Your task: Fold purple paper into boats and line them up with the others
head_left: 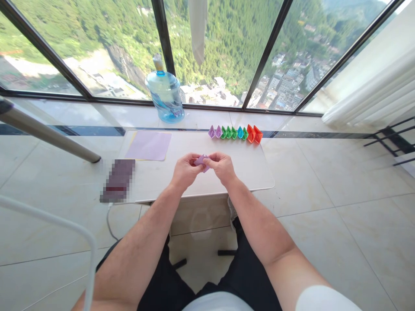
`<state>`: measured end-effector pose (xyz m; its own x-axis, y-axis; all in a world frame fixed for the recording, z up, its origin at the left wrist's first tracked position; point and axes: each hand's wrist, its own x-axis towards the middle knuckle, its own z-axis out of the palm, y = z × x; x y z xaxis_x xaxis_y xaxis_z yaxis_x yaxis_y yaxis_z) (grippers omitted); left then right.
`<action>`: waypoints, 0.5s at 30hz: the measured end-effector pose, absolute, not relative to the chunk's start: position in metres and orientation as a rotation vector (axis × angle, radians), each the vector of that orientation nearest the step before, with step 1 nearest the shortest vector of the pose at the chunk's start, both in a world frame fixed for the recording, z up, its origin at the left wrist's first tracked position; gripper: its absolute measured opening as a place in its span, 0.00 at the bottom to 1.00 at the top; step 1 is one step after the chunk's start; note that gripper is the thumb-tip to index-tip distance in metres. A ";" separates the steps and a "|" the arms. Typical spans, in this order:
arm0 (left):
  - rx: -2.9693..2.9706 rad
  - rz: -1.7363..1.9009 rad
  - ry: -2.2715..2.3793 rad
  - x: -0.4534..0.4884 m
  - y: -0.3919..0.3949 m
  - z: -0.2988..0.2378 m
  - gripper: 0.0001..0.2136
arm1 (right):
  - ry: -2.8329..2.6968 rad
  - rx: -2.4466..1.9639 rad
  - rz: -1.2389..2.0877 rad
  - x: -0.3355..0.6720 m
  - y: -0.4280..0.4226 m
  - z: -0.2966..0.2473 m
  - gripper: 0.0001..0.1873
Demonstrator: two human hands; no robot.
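Observation:
Above the middle of the white table (pixel 155 181), my left hand (pixel 187 171) and my right hand (pixel 222 166) meet around a small folded piece of purple paper (pixel 201 160). Fingers of both hands are closed on it, and they hide part of its shape. Beyond my right hand stands a row of folded paper pieces: purple ones (pixel 215 131), green ones (pixel 229 132), a blue one (pixel 240 132) and orange-red ones (pixel 254 134). Flat sheets of purple paper (pixel 149 145), with a yellow edge showing beneath, lie at the table's far left.
A blurred-out dark device (pixel 118 181) with a cable lies at the table's left edge. Past the table, a large clear-blue water bottle (pixel 166 97) stands by the window. A metal pole (pixel 48 129) slants in from the left, and a white curved tube (pixel 48 218) crosses the lower left.

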<state>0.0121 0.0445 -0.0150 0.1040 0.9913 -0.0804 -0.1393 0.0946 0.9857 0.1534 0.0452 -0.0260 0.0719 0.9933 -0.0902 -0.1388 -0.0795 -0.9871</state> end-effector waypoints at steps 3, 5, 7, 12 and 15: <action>1.082 1.117 1.083 0.012 0.045 -0.016 0.18 | -0.993 -1.226 1.211 0.154 0.046 -0.028 0.17; 1.073 1.095 1.094 0.012 0.044 -0.016 0.17 | -0.987 -1.228 1.207 0.154 0.046 -0.028 0.16; 1.056 1.058 1.084 0.011 0.044 -0.015 0.17 | -0.988 -1.227 1.238 0.155 0.045 -0.027 0.15; 1.060 0.932 1.055 0.011 0.043 -0.016 0.16 | -1.034 -1.279 1.250 0.155 0.043 -0.022 0.16; 1.034 0.934 1.091 0.011 0.043 -0.018 0.17 | -1.021 -1.292 1.207 0.156 0.043 -0.021 0.16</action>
